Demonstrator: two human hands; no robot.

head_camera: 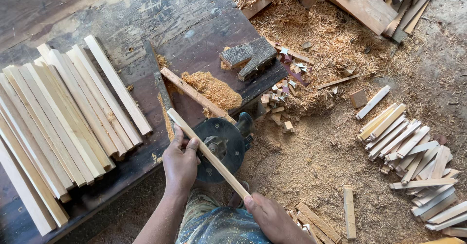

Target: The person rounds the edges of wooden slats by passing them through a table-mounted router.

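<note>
- Stick is pinched by left grip and right grip over disc.
- Risk judged: fingers could be caught by slipping.

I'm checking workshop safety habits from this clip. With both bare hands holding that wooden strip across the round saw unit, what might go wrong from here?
1. The left hand grips the wooden strip right beside the round saw unit; a slip might bring fingers onto it.
2. The right hand holds only the strip's end, so the strip may twist or kick.
3. Sawdust and offcuts cover the floor, so footing looks poor.
</note>
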